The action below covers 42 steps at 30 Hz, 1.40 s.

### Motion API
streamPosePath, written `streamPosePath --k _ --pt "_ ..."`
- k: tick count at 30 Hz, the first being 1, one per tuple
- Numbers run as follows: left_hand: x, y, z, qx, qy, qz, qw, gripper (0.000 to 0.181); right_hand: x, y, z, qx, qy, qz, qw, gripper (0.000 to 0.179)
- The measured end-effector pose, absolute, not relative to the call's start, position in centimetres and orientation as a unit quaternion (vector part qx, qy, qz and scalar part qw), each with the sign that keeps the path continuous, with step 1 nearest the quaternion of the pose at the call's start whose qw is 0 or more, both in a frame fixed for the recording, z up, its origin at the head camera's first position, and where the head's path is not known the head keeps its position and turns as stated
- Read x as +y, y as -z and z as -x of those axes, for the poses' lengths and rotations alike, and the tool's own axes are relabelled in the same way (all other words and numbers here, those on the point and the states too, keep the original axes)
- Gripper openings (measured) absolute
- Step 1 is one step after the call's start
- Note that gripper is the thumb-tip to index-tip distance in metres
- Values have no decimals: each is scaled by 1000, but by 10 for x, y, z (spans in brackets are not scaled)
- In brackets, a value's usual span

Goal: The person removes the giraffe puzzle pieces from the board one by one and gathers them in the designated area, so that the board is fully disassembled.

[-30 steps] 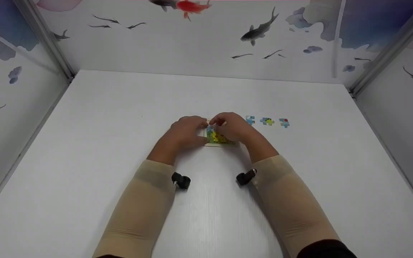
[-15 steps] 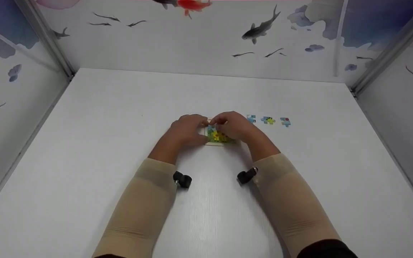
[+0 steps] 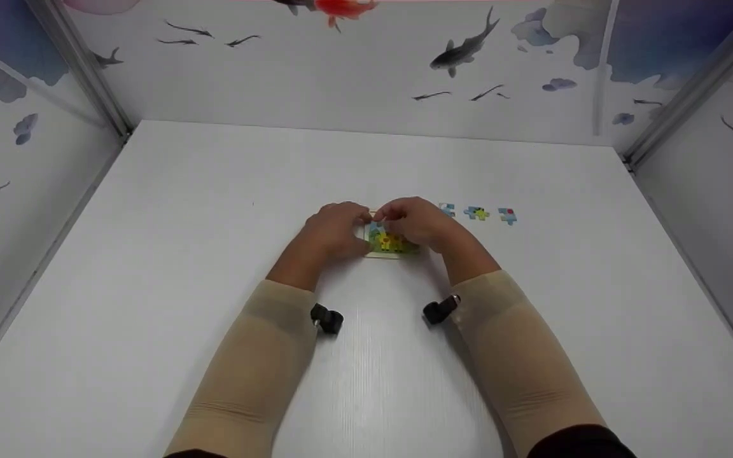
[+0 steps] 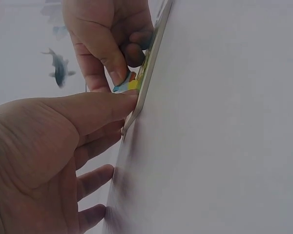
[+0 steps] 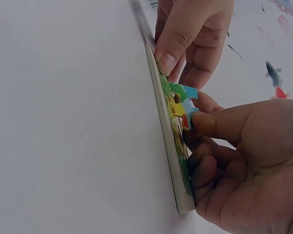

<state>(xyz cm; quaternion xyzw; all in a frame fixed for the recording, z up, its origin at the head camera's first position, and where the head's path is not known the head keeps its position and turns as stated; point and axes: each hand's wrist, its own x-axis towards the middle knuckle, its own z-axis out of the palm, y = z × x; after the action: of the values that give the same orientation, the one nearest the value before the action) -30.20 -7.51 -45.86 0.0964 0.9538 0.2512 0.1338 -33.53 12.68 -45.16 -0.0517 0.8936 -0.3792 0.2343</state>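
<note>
A small jigsaw board [image 3: 392,256] with a pale frame and a yellow, green and blue picture lies on the table between both hands. My left hand [image 3: 336,230] holds it at its left side, the thumb at the near part and the fingers toward the far corner. From the right, my right hand [image 3: 422,224] reaches over the board. In the right wrist view, its thumb and fingers pinch a jigsaw piece [image 5: 187,105] coloured blue, green, yellow and red. That piece stands tilted up from the board's face. The other fingers of this hand curl close to the board.
Three loose jigsaw pieces lie in a row right of the board: a blue one [image 3: 447,209] partly behind the right hand, a blue-yellow one [image 3: 477,213] and a blue-red one [image 3: 508,215]. Fish-patterned panels [image 3: 366,76] enclose the white table [image 3: 214,184].
Both hands stay at the board in nearly the same hold, with only slight finger movement. The loose pieces keep their places while the head view shifts a little.
</note>
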Motion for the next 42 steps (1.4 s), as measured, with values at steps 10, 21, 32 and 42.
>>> streamPosePath --k 10,21,32,42 --pt "-73 458 304 954 -244 -90 145 61 127 451 336 886 394 36 242 21" --pt "-72 458 303 954 -246 -80 150 60 126 452 337 890 385 25 245 24" --pt "-75 459 302 954 -245 -96 144 60 127 453 335 903 351 78 235 23" --pt "-72 459 303 955 -246 -86 141 59 129 450 335 892 374 60 248 19"
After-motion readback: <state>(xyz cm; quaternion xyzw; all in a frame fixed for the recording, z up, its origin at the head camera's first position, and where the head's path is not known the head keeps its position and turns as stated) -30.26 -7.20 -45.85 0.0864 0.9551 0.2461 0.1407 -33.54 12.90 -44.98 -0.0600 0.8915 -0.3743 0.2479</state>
